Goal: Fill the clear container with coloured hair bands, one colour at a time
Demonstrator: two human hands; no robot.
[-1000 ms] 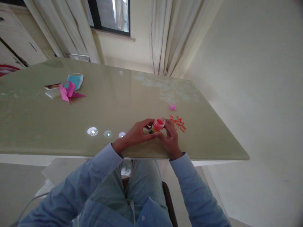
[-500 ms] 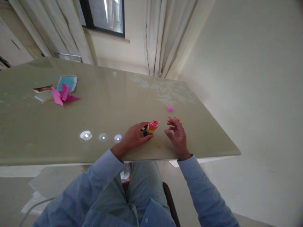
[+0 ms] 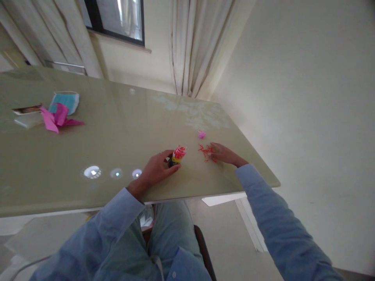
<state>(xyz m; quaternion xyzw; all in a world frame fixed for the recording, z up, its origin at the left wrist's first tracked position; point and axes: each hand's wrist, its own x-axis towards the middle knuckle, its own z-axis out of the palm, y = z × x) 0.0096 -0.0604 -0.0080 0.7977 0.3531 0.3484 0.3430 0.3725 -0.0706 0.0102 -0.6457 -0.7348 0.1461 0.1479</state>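
Observation:
My left hand [image 3: 156,168] is wrapped round a small clear jar [image 3: 177,155], tilted, with dark, yellow, white and red layers of small pieces inside; red ones show at its mouth. To the right, several thin red pieces [image 3: 205,150] lie scattered on the table. My right hand [image 3: 222,153] rests at their right side, its fingers spread low over them; whether a piece is between the fingertips is too small to tell. Just behind the red pieces sits a small pink bundle [image 3: 202,134].
On the green-topped table [image 3: 123,128], far left, are a pink folded paper figure [image 3: 60,117], a blue face mask [image 3: 65,102], a clear packet [image 3: 28,120] and a picture card [image 3: 26,109]. A wall [image 3: 293,97] stands to the right.
My right hand has moved down and rightward onto the red pieces, its fingers now pointing left. My left hand still holds the jar. The view has shifted somewhat to the right.

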